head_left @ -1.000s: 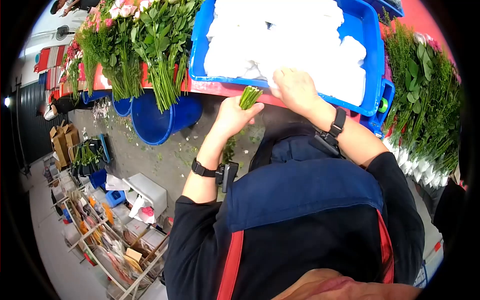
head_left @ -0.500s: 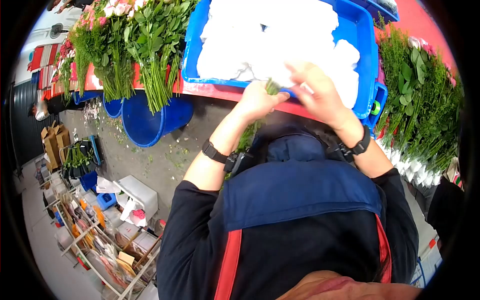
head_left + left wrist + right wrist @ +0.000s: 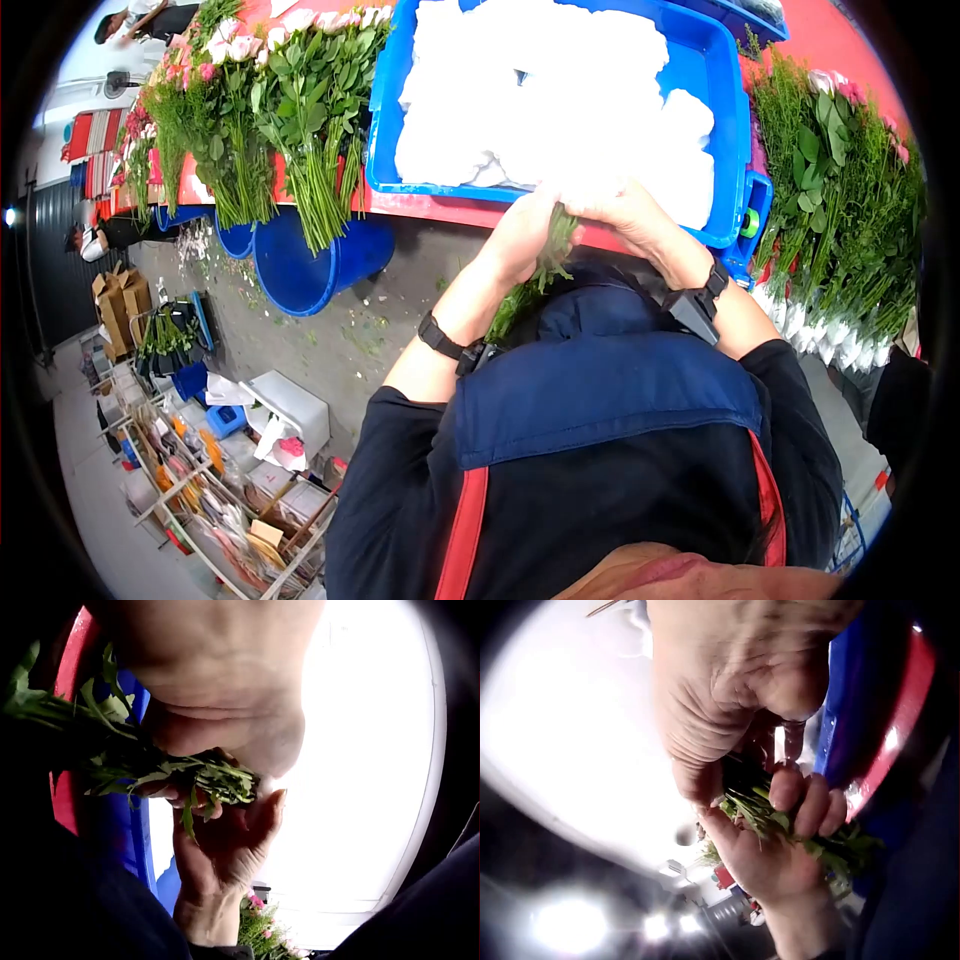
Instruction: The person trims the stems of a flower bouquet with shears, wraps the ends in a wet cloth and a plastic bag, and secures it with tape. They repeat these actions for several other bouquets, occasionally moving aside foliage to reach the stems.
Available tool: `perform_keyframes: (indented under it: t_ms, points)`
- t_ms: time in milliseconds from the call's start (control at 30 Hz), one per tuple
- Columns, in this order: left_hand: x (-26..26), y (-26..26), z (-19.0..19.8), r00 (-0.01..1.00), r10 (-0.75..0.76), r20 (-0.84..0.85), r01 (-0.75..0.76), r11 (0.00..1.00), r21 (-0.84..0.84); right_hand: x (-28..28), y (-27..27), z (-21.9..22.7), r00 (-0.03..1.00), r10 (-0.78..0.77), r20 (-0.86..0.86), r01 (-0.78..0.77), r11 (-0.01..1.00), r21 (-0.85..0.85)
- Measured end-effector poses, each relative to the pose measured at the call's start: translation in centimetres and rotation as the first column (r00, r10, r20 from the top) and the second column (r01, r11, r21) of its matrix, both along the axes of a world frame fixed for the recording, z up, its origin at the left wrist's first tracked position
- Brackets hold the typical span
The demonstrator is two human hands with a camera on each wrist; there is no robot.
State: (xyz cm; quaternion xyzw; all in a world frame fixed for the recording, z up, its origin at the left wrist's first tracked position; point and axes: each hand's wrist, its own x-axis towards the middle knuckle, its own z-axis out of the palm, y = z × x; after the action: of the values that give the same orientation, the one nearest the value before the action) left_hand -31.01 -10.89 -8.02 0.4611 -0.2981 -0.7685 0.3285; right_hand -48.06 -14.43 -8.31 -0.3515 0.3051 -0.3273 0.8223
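My left hand point(image 3: 518, 240) grips a bunch of leafy green stems point(image 3: 556, 248), its foliage hanging down toward my apron. At the cut ends, the fingers of my right hand point(image 3: 640, 222) curl round the stems. Both thumbs meet there; in the left wrist view a pale patch shows beside the stem ends point(image 3: 238, 784), washed out by glare. Just beyond the hands is a blue tray point(image 3: 705, 55) heaped with soft white material point(image 3: 560, 95), overexposed in the head view.
Bundles of roses and greenery point(image 3: 322, 110) lie on the red table point(image 3: 430, 206) to the left. More bundles point(image 3: 825, 180) lie at right, with white-wrapped stem ends point(image 3: 830, 335). Blue buckets point(image 3: 300, 265) stand below the left edge. A cluttered rack point(image 3: 210, 500) is behind at left.
My right hand has moved from the white material in the tray down to the stem ends, carrying something white midway. The left hand has shifted right with the stems, and both hands now meet.
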Motion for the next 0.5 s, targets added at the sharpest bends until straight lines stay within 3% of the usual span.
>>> perform_keyframes:
  t_ms: [33,133,167,267,367,467,500]
  points:
    - [-0.3,0.0,0.1,0.999,0.036,-0.039,-0.035,0.999,0.036,0.0,-0.2,-0.1,0.994,0.076,0.08,-0.082,0.994,0.077]
    - [-0.8,-0.3,0.1,0.987,0.151,-0.057,-0.144,0.983,0.113,1.3,0.4,0.1,0.996,-0.038,0.077,0.032,0.997,0.075]
    - [-0.8,-0.4,0.0,0.983,0.177,-0.041,-0.169,0.975,0.142,1.3,0.4,-1.0,0.998,-0.013,0.059,0.009,0.997,0.073]
    - [-0.4,-0.4,-0.5,0.977,0.192,-0.091,-0.181,0.976,0.12,1.4,0.3,-0.8,0.993,-0.115,-0.016,0.112,0.986,-0.122]
    - [-0.2,-0.2,-1.6,0.974,0.208,-0.093,-0.2,0.976,0.089,1.7,-0.2,-1.5,0.984,-0.176,-0.036,0.168,0.971,-0.169]
    - [0.1,-0.7,-1.8,0.973,0.212,-0.091,-0.202,0.973,0.112,3.4,0.0,-0.4,0.926,-0.332,0.18,0.321,0.943,0.091]
    - [0.3,-0.8,-1.7,0.973,0.21,-0.097,-0.197,0.972,0.126,3.3,-0.1,-0.8,0.936,-0.287,0.205,0.276,0.958,0.082]
